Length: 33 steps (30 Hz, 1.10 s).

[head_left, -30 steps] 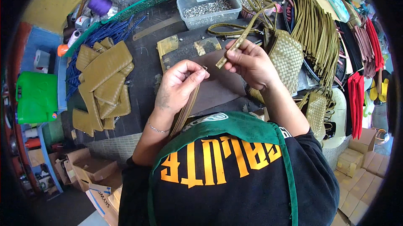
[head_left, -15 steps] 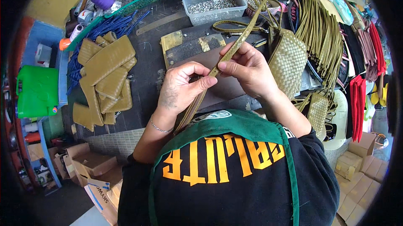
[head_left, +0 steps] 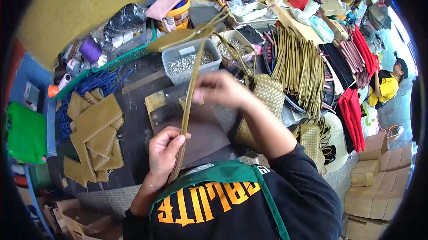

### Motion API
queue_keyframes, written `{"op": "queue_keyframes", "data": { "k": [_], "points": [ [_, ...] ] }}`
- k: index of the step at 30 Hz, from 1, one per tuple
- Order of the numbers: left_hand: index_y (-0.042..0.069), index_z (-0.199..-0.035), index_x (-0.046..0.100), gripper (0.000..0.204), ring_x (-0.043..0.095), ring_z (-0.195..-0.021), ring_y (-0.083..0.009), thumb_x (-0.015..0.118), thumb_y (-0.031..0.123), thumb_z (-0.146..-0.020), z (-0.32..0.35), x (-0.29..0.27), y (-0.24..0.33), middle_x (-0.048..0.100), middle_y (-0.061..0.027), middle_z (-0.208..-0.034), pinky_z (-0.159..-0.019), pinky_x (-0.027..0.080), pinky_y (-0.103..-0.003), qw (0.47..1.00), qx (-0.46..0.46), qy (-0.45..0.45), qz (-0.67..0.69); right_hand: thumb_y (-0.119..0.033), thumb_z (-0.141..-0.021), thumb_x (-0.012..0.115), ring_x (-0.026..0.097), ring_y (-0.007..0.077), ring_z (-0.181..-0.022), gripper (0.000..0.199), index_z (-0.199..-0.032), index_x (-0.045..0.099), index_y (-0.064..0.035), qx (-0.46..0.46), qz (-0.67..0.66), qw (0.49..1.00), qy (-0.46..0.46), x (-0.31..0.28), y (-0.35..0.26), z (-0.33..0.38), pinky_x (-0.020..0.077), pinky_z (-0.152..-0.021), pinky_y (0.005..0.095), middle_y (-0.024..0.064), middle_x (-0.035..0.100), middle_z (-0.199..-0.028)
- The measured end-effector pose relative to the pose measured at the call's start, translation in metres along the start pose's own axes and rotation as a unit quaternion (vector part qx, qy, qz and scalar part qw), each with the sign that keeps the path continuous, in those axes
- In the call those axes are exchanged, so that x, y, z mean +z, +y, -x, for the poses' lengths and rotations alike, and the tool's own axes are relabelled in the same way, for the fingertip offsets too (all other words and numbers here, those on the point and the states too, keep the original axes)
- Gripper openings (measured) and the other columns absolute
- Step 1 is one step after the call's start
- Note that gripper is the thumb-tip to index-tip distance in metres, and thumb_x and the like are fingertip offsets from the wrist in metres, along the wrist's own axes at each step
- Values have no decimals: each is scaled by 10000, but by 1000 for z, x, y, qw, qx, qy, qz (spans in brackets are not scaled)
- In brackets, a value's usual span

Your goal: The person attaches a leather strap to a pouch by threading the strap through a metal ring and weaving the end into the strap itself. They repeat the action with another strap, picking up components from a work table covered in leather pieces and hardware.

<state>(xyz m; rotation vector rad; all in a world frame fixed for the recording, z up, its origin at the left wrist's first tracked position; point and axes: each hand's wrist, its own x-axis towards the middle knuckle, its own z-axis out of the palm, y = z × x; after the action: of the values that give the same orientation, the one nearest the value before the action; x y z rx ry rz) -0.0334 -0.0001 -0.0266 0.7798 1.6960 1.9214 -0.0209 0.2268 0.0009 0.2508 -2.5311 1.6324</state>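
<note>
A long olive-gold strap (head_left: 187, 113) runs up from near my apron, past the tub, toward the back of the table. My left hand (head_left: 165, 151) pinches it low down between thumb and fingers. Higher up, my right hand (head_left: 223, 89) is smeared by motion close beside the strap; whether its fingers grip anything is hidden by the blur. Beneath the strap lies a dark brown sheet (head_left: 206, 137) on the table. To the right of the sheet stands a woven gold bag (head_left: 269, 95).
Flat olive pouches (head_left: 99, 111) are piled at left. A clear tub (head_left: 171, 55) of small metal pieces stands at the back. Many olive straps (head_left: 298, 70) hang together at right, near red strips (head_left: 352, 119). Cardboard boxes (head_left: 374, 186) stack at lower right; a person (head_left: 388, 87) is beyond.
My view has shifted toward the right and back of the table. The right hand has left the left hand's side and moved up along the strap; the left hand still pinches it.
</note>
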Motion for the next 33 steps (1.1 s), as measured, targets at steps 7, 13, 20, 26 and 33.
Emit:
{"op": "queue_keyframes", "data": {
  "k": [7, 13, 20, 26, 33],
  "points": [
    [-16, -773, 553, 61, 523, -742, -86, 500, -2, -800, 2, -9, 1, 592, -69, -823, -667, 407, -207, 998, -42, 35, 26, -157, -721, 552, 603, 305, -746, 179, -808, 642, -28, 175, 354, 854, 339, -131, 169, -75, 468, -690, 360, 178, 614, -792],
    [-41, -776, 544, 31, 559, -753, -109, 523, -27, -793, -13, -11, -4, 585, -83, -809, -661, 445, -216, 998, 1, -53, 26, -109, -735, 487, 586, 312, -860, 209, -836, 635, -2, 325, 521, 784, 90, -188, 316, -40, 454, -765, 380, 202, 601, -882],
    [-39, -769, 552, 39, 547, -710, -103, 537, -9, -789, -16, -19, -5, 583, -79, -786, -633, 440, -221, 999, -2, -53, 9, -160, -787, 414, 564, 326, -917, 265, -891, 620, -30, 353, 447, 816, 98, -138, 230, -65, 437, -806, 407, 199, 583, -963],
    [-43, -774, 554, 46, 547, -710, -104, 540, -1, -789, -13, -19, -6, 582, -79, -782, -634, 439, -223, 999, 5, -40, 14, -210, -743, 567, 602, 297, -731, 164, -804, 627, -71, 181, 484, 798, 309, -126, 219, -57, 465, -675, 380, 155, 617, -775],
    [-44, -773, 552, 44, 547, -725, -107, 536, -7, -790, -8, -15, -7, 567, -73, -772, -643, 437, -215, 999, 1, -35, 23, -199, -659, 689, 604, 240, -689, 396, -1006, 550, -66, 146, 356, 861, 333, -131, 204, -53, 463, -625, 329, 133, 608, -769]
  ]
}}
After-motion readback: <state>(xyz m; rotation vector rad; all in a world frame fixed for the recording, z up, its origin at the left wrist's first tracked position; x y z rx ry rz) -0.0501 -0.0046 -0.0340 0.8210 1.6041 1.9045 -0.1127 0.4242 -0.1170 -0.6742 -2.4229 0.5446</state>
